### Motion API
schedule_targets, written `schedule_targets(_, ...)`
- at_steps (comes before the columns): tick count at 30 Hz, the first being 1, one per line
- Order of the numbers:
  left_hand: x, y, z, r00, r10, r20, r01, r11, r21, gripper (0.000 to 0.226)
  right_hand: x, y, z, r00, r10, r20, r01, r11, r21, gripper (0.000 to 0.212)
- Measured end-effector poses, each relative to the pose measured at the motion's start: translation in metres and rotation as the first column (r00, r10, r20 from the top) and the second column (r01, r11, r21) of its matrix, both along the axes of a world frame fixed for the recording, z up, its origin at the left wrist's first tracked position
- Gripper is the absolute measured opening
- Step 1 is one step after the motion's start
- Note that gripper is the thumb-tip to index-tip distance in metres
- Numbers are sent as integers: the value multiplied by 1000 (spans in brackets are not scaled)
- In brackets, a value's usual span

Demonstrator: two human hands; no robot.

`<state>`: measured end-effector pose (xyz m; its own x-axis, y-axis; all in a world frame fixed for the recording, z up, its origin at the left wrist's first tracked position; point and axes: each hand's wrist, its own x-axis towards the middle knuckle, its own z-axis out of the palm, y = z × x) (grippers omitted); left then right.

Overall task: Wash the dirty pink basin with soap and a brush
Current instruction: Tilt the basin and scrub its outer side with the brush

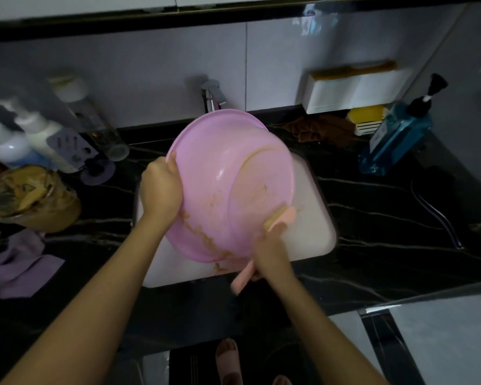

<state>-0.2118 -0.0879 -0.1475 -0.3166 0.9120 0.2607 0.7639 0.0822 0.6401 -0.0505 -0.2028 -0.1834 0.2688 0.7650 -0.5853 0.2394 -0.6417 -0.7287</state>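
pink basin (220, 176) tilted over sink (314, 218), brown smears inside. left hand (161, 187) grips rim; right hand (270, 254) holds brush (278, 219) w/ head on basin.

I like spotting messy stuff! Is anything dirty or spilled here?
Yes. Brown gunk is smeared on the pink basin, mostly near its lower edge, and some lies in the white sink below. The left hand holds the basin tilted; the right hand presses a pink brush against it.
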Motion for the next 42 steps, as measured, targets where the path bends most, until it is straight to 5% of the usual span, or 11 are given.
schedule_targets(2, 3, 0, 0, 1000, -6, 0, 6, 1000, 10, 50, 6, 16, 5, 993, -114, -12, 113, 991, -78, 72)
schedule_targets(8, -5, 1, 1, 1000, -17, 23, 17, 1000, -11, 48, -56, -52, 35, 968, 220, -122, -203, 969, 139, 75)
schedule_targets(12, -5, -1, 0, 1000, -17, 21, 17, 1000, 8, 49, -25, -12, 9, 997, -5, 82, 2, 999, 33, 70)
schedule_targets(17, -4, 2, 1, 1000, -1, -21, 1, 1000, -9, 51, -68, -55, 25, 934, 280, 221, -324, 925, 197, 81)
schedule_targets(20, -9, 2, 1, 1000, 6, 6, -6, 999, -34, 51, -51, -60, 0, 905, 214, 369, -283, 948, 143, 72)
schedule_targets(24, -6, 4, 0, 1000, 27, 7, -26, 999, -44, 51, -25, -39, 6, 970, 149, 190, -158, 987, 31, 65)
schedule_targets(31, -8, 4, -1, 1000, 25, 13, -24, 998, -53, 51, -58, -61, 41, 935, 341, 93, -349, 933, 91, 71)
schedule_targets(35, -8, 3, -3, 1000, 23, 15, -23, 999, -38, 51, -16, -6, 1, 1000, 18, -1, -18, 995, -96, 48)
schedule_targets(38, -1, 0, -1, 1000, 18, 8, -17, 999, -34, 51, 6, 35, 3, 961, -202, -186, 163, 964, -209, 34)
schedule_targets(42, 3, -5, 2, 999, 27, 22, -26, 998, -56, 49, -26, -28, 34, 961, 9, -277, -34, 995, -89, 18)
